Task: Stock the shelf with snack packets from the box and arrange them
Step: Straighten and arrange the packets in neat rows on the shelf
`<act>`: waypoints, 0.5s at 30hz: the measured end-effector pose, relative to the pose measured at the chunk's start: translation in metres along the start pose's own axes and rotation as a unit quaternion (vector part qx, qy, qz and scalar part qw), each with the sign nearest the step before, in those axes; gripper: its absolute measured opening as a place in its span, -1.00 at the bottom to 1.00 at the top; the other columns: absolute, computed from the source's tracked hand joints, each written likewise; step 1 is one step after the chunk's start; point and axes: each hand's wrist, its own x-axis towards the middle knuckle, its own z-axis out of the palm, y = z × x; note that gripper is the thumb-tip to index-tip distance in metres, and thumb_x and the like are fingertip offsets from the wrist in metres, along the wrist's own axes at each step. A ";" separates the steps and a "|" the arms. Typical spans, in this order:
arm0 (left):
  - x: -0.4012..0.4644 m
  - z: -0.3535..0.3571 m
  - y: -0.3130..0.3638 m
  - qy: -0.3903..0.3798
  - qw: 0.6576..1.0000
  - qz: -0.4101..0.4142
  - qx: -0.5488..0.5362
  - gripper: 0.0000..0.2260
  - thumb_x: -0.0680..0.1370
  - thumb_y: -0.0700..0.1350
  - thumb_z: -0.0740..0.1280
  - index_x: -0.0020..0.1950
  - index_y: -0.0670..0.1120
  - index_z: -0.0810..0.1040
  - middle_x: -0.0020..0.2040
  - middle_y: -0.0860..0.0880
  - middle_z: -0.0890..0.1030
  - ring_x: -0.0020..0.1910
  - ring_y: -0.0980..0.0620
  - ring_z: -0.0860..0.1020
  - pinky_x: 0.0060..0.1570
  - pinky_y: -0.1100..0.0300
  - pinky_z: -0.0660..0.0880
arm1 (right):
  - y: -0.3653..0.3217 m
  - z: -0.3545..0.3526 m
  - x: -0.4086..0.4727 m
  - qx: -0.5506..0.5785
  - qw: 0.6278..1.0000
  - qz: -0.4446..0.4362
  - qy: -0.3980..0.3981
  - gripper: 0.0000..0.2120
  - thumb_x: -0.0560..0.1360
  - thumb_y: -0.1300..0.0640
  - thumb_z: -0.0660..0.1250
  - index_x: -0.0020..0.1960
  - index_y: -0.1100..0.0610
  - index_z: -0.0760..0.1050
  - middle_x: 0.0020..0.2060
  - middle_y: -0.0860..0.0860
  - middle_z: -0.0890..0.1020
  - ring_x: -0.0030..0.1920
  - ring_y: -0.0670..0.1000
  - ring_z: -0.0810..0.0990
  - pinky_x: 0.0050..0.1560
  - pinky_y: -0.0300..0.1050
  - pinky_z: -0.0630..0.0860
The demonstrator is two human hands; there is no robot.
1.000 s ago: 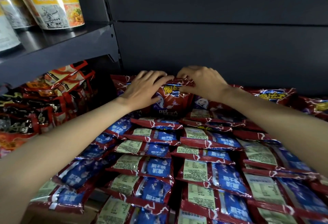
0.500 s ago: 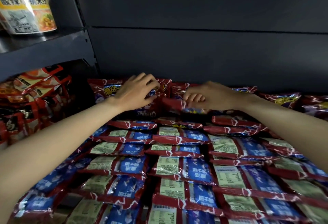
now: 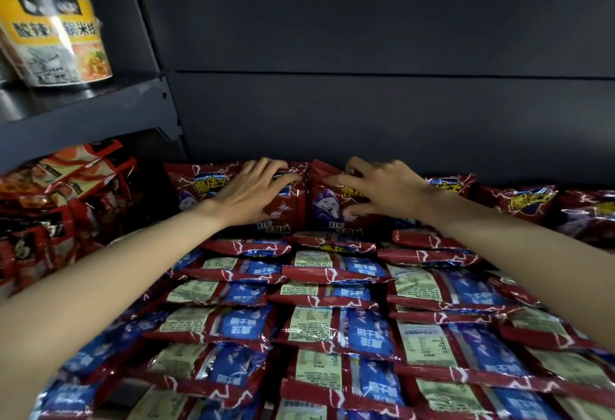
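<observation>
Two red snack packets stand upright against the shelf's back wall, one on the left (image 3: 196,195) and one on the right (image 3: 324,203). My left hand (image 3: 253,193) rests on the front of the left packet, fingers spread and reaching its top edge. My right hand (image 3: 382,191) presses on the right packet with spread fingers, thumb low on its face. In front of them, several rows of the same red and blue packets (image 3: 332,326) lie flat and overlapping, backs up, filling the shelf.
More upright red packets (image 3: 532,201) line the back at the right. The dark back panel (image 3: 366,103) rises behind. On the left, a neighbouring bay holds orange-red packets (image 3: 50,213) under a shelf (image 3: 83,113) with a yellow cup of noodles (image 3: 63,43).
Both hands have stood the two back packets upright, fronts facing me, and now lie flat on them. The view has shifted slightly to the left and up.
</observation>
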 end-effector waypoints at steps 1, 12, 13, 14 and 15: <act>0.002 0.001 0.000 0.003 1.000 0.005 -0.002 -0.15 0.25 0.02 0.58 0.42 -0.04 0.22 0.27 -0.16 0.36 0.20 -0.12 0.36 0.17 0.02 0.36 | -0.003 -0.003 0.003 0.016 0.999 0.011 -0.030 -0.33 0.46 -0.22 0.31 0.46 -0.05 0.15 0.00 0.11 0.55 -0.22 0.09 0.62 -0.42 -0.11 0.48; 0.005 0.000 -0.004 0.063 0.987 0.025 -0.148 -0.40 0.37 -0.18 0.51 0.32 0.02 0.33 0.17 -0.03 0.49 0.14 -0.03 0.51 0.16 0.17 0.38 | -0.022 -0.022 0.013 0.225 0.940 0.065 -0.249 -0.40 0.52 0.02 0.33 0.48 0.04 0.18 -0.46 -0.09 0.30 -0.45 -0.19 0.24 -0.27 -0.18 0.23; 0.005 -0.001 -0.002 0.068 0.984 0.033 -0.160 -0.42 0.38 -0.20 0.50 0.31 0.02 0.34 0.16 -0.02 0.49 0.14 -0.02 0.51 0.14 0.19 0.38 | -0.022 -0.023 0.011 0.227 0.940 0.059 -0.249 -0.40 0.52 0.03 0.34 0.48 0.03 0.18 -0.46 -0.09 0.30 -0.45 -0.19 0.26 -0.29 -0.19 0.23; 0.005 -0.002 -0.001 0.072 0.982 0.043 -0.172 -0.44 0.39 -0.21 0.48 0.31 0.01 0.34 0.17 -0.02 0.49 0.14 0.00 0.51 0.13 0.21 0.38 | -0.019 -0.023 0.008 0.234 0.938 0.059 -0.249 -0.41 0.52 0.05 0.34 0.48 0.03 0.19 -0.46 -0.11 0.30 -0.46 -0.19 0.27 -0.34 -0.27 0.21; 0.006 -0.003 0.001 0.075 0.978 0.051 -0.186 -0.46 0.41 -0.21 0.47 0.31 0.01 0.34 0.17 -0.01 0.49 0.14 0.01 0.51 0.14 0.22 0.38 | -0.016 -0.023 0.005 0.244 0.934 0.062 -0.253 -0.41 0.52 0.08 0.34 0.48 0.02 0.19 -0.46 -0.12 0.29 -0.48 -0.18 0.28 -0.39 -0.37 0.17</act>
